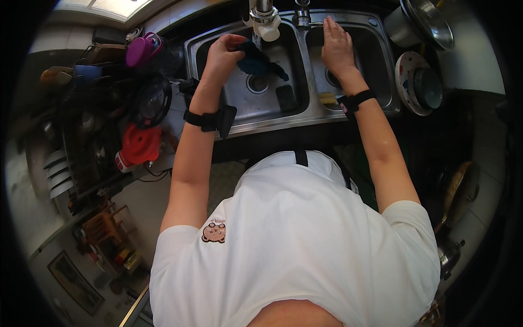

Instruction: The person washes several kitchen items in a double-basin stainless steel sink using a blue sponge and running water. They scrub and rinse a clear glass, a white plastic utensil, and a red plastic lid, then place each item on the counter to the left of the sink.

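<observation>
My left hand (224,55) grips a dark teal cloth (254,61) by one end, over the left basin (241,104) of a stainless steel double sink. The cloth hangs beneath the tap (264,20), where a thin stream of water seems to run. My right hand (338,51) is stretched flat above the right basin (369,53), its fingertips beside the spout of a second tap (303,18). Nothing shows in that hand; its palm side is hidden. A dark rectangular piece (287,98) lies on the left basin's floor, and a yellow sponge-like item (327,98) in the right basin.
Right of the sink stand metal pots (425,24), a patterned plate (402,77) and a bowl (428,88). The left counter holds a purple container (141,51), a black round lid (151,100) and a red appliance (141,143). A pan (457,188) hangs low at the right.
</observation>
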`<control>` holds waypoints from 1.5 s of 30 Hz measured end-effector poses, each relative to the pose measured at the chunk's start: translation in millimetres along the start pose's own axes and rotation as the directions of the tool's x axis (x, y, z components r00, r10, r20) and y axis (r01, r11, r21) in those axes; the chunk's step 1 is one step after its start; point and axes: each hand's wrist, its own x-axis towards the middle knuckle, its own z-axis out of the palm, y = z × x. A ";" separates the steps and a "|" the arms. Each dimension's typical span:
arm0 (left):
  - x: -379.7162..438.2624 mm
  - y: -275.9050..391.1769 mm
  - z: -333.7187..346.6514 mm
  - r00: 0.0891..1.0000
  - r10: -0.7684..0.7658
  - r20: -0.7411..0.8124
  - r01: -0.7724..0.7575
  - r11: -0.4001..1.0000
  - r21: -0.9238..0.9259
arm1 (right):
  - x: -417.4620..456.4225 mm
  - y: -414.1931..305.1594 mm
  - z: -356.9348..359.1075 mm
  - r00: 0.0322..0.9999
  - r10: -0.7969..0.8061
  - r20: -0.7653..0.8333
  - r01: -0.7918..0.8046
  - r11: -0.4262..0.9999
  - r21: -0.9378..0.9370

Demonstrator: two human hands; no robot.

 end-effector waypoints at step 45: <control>-31.1 10.4 -10.9 0.921 0.224 -0.320 -0.288 0.942 -0.170 | -95.2 -169.4 103.0 0.277 -0.355 0.893 -0.576 -0.805 -0.141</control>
